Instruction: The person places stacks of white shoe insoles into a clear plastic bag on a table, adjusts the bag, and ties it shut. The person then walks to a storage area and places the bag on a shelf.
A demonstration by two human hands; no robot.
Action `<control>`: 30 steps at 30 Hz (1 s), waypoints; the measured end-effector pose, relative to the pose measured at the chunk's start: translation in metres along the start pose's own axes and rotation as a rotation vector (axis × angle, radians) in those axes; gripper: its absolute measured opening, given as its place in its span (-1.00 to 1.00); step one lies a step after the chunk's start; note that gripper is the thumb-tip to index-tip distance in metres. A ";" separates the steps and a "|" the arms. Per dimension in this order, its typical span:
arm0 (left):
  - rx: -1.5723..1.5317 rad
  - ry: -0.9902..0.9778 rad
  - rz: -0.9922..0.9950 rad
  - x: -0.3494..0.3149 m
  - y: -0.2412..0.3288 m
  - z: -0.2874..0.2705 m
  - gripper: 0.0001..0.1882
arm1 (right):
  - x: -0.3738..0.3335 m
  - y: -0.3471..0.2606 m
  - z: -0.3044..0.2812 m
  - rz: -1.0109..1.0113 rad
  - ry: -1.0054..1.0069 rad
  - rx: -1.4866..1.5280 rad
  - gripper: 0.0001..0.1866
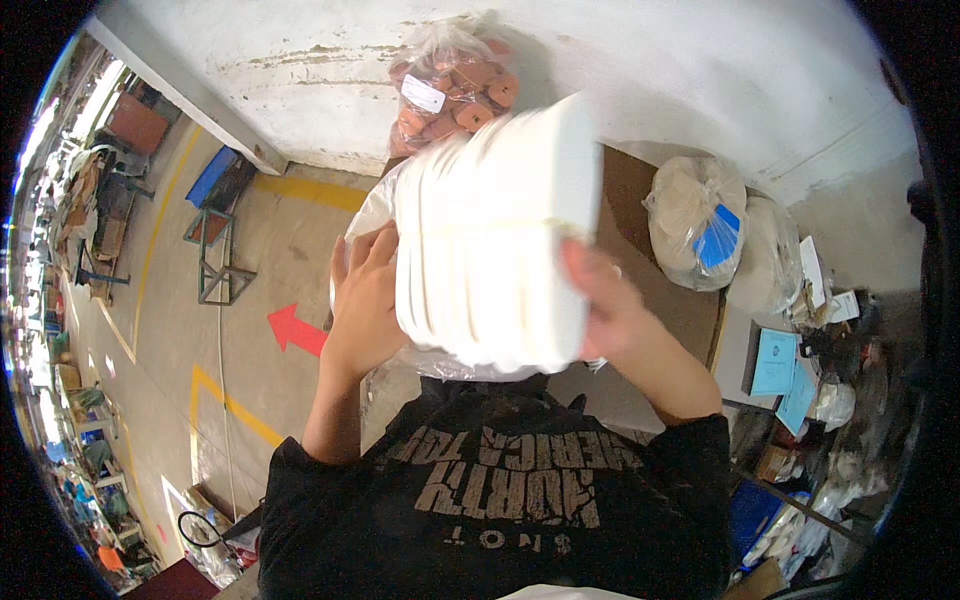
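Your forearms [335,425] slant in from eight and four o'clock, left fingers [382,246] and right fingers [595,275] part-curled around one white stack [480,260]; one orange-filled bag [455,88] sits at twelve.

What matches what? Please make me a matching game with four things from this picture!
Things:
1. White stack
2. Arrow
3. Shirt
4. Papers

Matches:
A. Light blue
B. Black with pale lettering
C. Between the left hand and right hand
D. Red

Right pairs: 1-C, 2-D, 3-B, 4-A
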State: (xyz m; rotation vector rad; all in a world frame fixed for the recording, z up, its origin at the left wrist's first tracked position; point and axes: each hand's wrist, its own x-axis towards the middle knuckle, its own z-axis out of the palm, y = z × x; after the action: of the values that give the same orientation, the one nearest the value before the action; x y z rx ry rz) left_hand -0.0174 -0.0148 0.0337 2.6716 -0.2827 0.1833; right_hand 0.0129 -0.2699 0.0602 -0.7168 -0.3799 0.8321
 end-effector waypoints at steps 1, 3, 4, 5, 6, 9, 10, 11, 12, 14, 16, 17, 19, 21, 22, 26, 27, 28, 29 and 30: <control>-0.026 -0.009 -0.015 -0.002 -0.001 -0.001 -0.61 | 0.001 0.012 0.010 -0.003 0.055 -0.124 -0.13; -0.049 -0.017 -0.022 -0.008 -0.001 -0.003 -0.49 | -0.002 0.031 0.019 0.034 0.296 -0.395 -0.12; -0.079 -0.004 -0.026 -0.012 -0.001 -0.004 -0.47 | -0.005 0.036 0.018 0.017 0.415 -0.647 -0.11; -0.109 0.009 -0.030 -0.016 0.000 -0.005 -0.45 | -0.009 0.040 0.017 0.002 0.418 -0.739 -0.09; -0.144 0.026 -0.016 -0.019 0.002 -0.007 -0.44 | -0.013 0.042 0.016 -0.006 0.445 -0.834 -0.07; -0.136 -0.049 -0.035 -0.023 0.006 -0.017 -0.48 | -0.011 0.045 0.015 0.117 0.474 -0.876 0.00; -0.115 -0.093 -0.051 -0.022 0.008 -0.020 -0.49 | -0.009 0.046 0.018 0.182 0.476 -0.846 0.03; -0.174 -0.066 -0.037 -0.023 0.011 -0.021 -0.52 | -0.008 0.047 0.022 0.379 0.538 -0.893 -0.10; -0.218 -0.051 -0.044 -0.022 0.015 -0.022 -0.51 | -0.007 0.049 0.026 0.343 0.510 -1.038 -0.10; -0.266 -0.017 0.027 -0.020 0.024 -0.019 -0.46 | -0.006 0.049 0.031 0.333 0.477 -1.297 -0.10; -0.271 0.022 0.188 -0.015 0.030 -0.016 -0.38 | -0.009 0.044 0.027 0.453 0.320 -1.335 -0.13; -0.224 0.038 0.260 -0.013 0.034 -0.011 -0.38 | -0.011 0.041 0.022 0.435 0.169 -1.366 -0.15; -0.274 -0.162 0.202 -0.009 0.035 -0.008 -0.35 | -0.011 0.029 0.000 0.540 -0.005 -1.336 -0.25; -0.229 -0.215 0.198 -0.005 0.035 -0.003 -0.30 | -0.006 0.026 -0.022 0.359 0.098 -1.419 -0.20; -0.207 -0.199 0.220 -0.005 0.035 -0.002 -0.32 | -0.004 0.027 -0.030 0.298 0.169 -1.498 -0.16; -0.037 -0.245 0.148 0.003 0.037 0.009 -0.36 | 0.002 0.039 -0.034 -0.187 0.327 -1.432 -0.22; -0.004 -0.251 0.123 0.007 0.037 0.011 -0.37 | -0.002 0.041 -0.027 -0.146 0.325 -1.483 -0.23; 0.045 -0.224 0.148 0.012 0.037 0.013 -0.36 | -0.008 0.041 -0.018 -0.095 0.330 -1.519 -0.25; 0.094 -0.198 0.172 0.017 0.037 0.015 -0.35 | -0.013 0.042 -0.008 -0.098 0.323 -1.535 -0.26; 0.170 -0.180 0.186 0.021 0.036 0.017 -0.35 | -0.019 0.039 0.003 0.047 0.295 -1.717 -0.34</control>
State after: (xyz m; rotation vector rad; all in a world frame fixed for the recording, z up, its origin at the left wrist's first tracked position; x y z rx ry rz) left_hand -0.0041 -0.0571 0.0375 2.8333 -0.5976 0.0242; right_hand -0.0216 -0.2653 0.0337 -2.3989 -0.7881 0.2415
